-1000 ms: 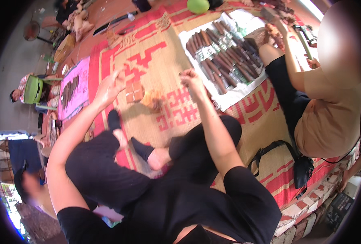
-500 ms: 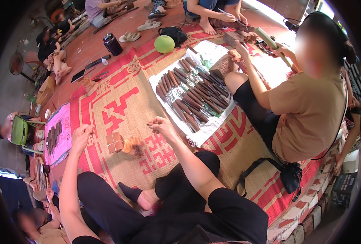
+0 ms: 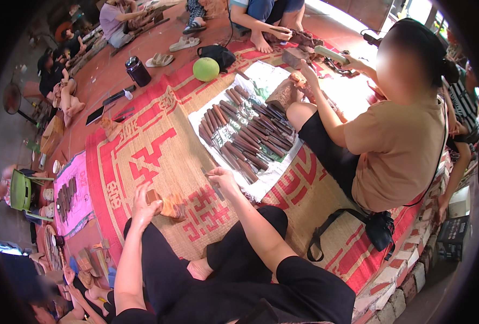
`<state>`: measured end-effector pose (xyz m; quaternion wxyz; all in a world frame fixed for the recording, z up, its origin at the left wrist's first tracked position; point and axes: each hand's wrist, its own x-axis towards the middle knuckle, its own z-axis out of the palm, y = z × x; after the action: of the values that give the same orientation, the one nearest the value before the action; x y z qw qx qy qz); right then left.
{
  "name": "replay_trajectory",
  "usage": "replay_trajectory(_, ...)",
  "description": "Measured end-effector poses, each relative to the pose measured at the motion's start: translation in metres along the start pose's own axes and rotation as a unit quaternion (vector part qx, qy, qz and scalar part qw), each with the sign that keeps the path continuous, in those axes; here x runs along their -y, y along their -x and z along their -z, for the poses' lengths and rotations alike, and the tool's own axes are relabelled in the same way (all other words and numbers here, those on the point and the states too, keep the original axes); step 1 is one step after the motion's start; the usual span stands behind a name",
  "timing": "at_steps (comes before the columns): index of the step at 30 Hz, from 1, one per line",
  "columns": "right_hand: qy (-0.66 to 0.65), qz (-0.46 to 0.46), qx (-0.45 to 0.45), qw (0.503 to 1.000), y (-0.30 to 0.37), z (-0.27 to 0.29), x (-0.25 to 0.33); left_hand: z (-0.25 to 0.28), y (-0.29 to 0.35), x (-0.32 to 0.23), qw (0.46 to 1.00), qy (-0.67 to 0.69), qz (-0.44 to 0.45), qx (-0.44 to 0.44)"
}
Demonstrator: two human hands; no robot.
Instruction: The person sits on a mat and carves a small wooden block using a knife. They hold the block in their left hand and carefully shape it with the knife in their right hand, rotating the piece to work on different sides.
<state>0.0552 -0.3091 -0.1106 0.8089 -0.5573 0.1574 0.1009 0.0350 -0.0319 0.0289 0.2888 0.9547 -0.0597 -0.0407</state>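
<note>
My left hand is closed around a brown wooden block above the mat, in front of my bent knee. Right beside the block is a pale orange-brown carved wood piece; I cannot tell whether the two are joined. My right hand pinches a thin dark tool, too small to identify, whose tip points away to the left. Beyond that hand, several wooden-handled carving tools lie in rows on a white cloth sack.
A person sits at the right, holding a green mallet-like tool. On the patterned mat lie a black bag and a round green fruit. A dark flask stands at the back, and dark tools rest on a pink cloth at left.
My left hand has moved right and down from above the mat and taken hold of the wooden block. The right hand has shifted slightly nearer. The view has turned a little.
</note>
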Motion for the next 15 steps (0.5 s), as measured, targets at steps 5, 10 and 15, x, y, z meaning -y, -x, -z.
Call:
replay_trajectory(5,0.012,-0.005,-0.002,1.0,0.015,0.0,-0.014,-0.012,-0.004,0.019,0.999,-0.041,-0.015,-0.01)
replay_trajectory(10,0.024,-0.023,-0.014,0.999,0.044,0.006,-0.03,-0.03,0.002,0.02,0.997,0.005,-0.006,-0.082)
replay_trajectory(15,0.025,-0.04,-0.027,0.999,0.08,-0.003,-0.039,-0.035,0.008,0.021,0.992,0.003,0.031,-0.122)
